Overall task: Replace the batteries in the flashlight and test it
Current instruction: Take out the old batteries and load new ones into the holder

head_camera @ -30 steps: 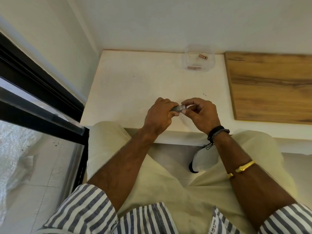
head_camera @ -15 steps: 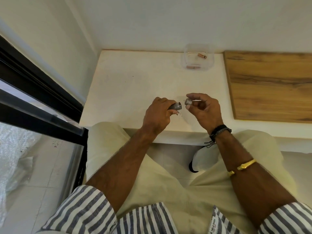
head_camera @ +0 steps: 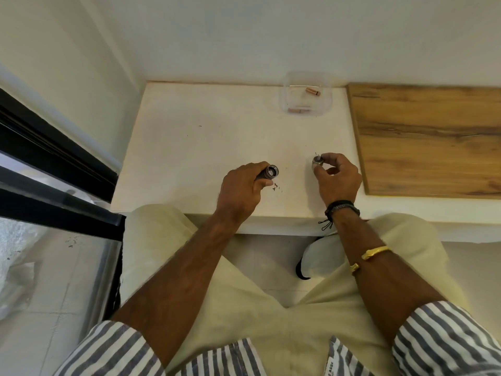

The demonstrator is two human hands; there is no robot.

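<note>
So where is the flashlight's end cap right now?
Pinched in the right hand, the end cap sits above the white table, right of the flashlight body.

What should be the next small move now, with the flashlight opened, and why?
Probably set the cap, pinched in the right hand, down on the white table. The left hand holds the flashlight body with its end open, and a free hand is needed for the batteries in the clear container.

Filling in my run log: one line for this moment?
left hand: holds flashlight | right hand: holds cap | cap: off | batteries: in container
</note>
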